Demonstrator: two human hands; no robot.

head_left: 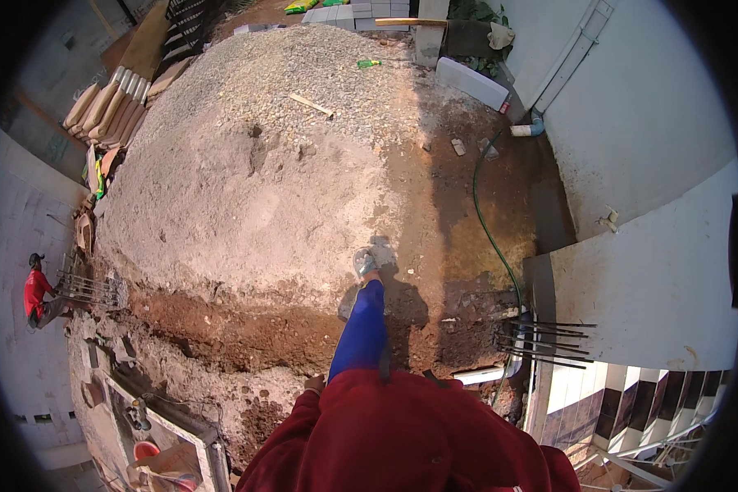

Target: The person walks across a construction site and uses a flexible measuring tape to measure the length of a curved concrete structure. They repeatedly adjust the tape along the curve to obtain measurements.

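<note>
My left hand hangs beside my blue trouser leg, at the end of a dark red sleeve. It is small here and its fingers cannot be made out; nothing is seen to stick out of it. My right hand is out of sight, hidden by or below my red top. One foot in a greyish shoe stands on the near edge of a large sand heap. Under my leg runs a trench of reddish soil. No tool is visible near my left hand.
Gravel with a wooden piece lies beyond the sand. A green hose runs down the right. Rebar ends jut out at the right and left. A person in red crouches far left, near stacked sacks.
</note>
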